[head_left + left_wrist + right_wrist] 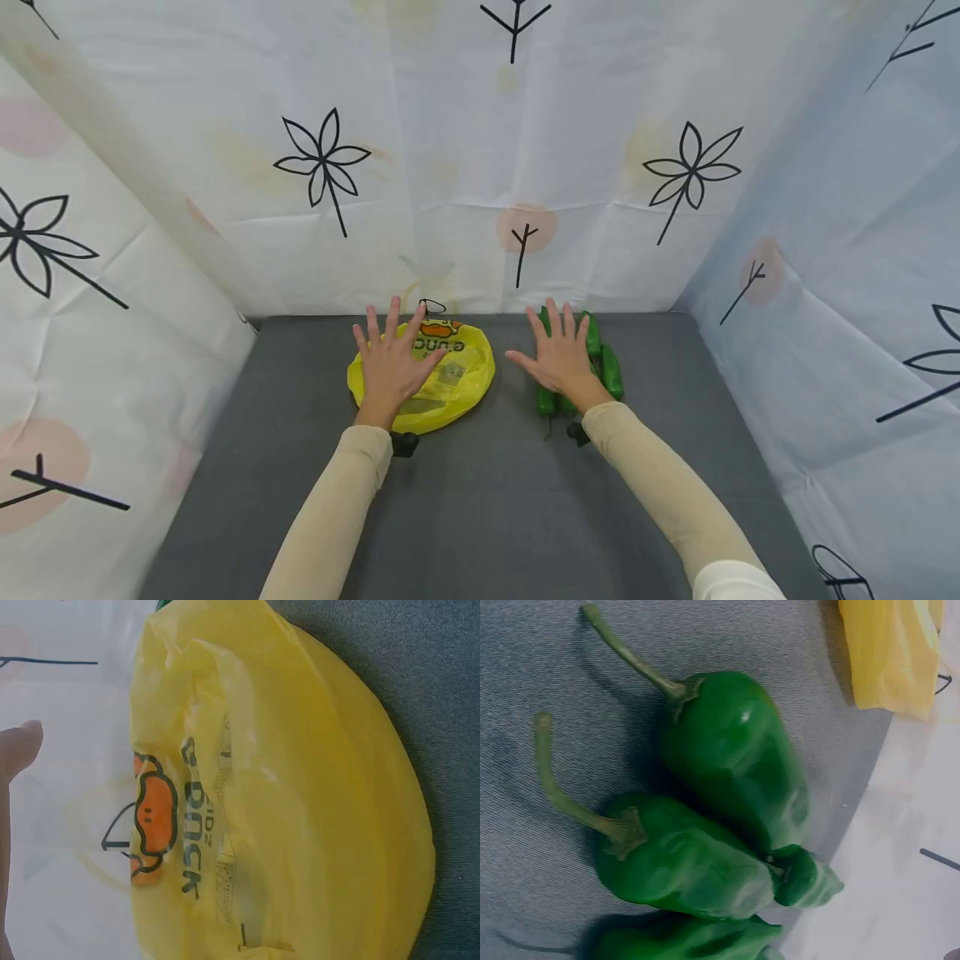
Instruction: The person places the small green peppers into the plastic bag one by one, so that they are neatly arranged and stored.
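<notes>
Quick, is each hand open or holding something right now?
Left hand: open, spread, holding nothing, over the rounded yellow plastic bag.
Right hand: open, spread, holding nothing, over the shiny elongated green peppers.

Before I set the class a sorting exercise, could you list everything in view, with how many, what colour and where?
bag: one, yellow with orange and black print, on the table's far half, left of the peppers
peppers: at least four, green, grouped on the table; some partly covered in the head view
table: one, dark grey, under everything
sheet: three sides, white with black plant drawings, behind and beside the table
cameras: two, black, at the wrists
sleeves: two, beige, on the forearms
left grip: one bare hand, fingers spread, over the bag
right grip: one bare hand, fingers spread, over the peppers
</notes>
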`<state>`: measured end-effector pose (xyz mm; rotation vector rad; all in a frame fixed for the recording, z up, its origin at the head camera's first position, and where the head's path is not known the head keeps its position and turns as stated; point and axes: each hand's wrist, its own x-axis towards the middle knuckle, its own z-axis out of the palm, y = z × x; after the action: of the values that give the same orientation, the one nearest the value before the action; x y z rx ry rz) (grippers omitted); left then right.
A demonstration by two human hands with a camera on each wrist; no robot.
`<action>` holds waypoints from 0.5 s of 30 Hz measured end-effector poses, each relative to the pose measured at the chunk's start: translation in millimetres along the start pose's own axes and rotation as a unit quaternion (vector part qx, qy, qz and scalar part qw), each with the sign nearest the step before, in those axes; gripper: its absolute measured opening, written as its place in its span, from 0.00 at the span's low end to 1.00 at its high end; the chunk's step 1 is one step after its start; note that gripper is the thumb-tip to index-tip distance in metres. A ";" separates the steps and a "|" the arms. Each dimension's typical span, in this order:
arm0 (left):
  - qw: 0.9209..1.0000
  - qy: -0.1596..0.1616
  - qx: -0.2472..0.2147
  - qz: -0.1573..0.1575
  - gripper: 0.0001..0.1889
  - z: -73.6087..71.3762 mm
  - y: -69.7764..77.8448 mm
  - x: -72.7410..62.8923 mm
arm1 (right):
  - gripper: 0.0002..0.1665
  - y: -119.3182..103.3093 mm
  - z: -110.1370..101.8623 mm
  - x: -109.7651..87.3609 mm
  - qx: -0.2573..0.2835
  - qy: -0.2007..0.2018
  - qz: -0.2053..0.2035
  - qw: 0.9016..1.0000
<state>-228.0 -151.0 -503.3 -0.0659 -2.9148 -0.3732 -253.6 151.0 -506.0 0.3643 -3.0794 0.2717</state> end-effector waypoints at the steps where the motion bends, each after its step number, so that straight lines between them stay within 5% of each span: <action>1: 1.000 -0.001 -0.001 -0.002 0.46 -0.2 -1.0 -0.9 | 0.57 0.7 0.8 -0.7 0.002 -0.001 0.001 1.000; 15: 0.998 -0.003 -0.036 -0.046 0.45 9.8 -30.3 -13.5 | 0.60 5.4 2.1 -17.4 0.007 -0.024 0.001 1.000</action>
<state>-218.8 -178.1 -522.8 0.0563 -2.9179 -0.4927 -238.0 159.8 -509.8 0.3751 -3.1262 0.2905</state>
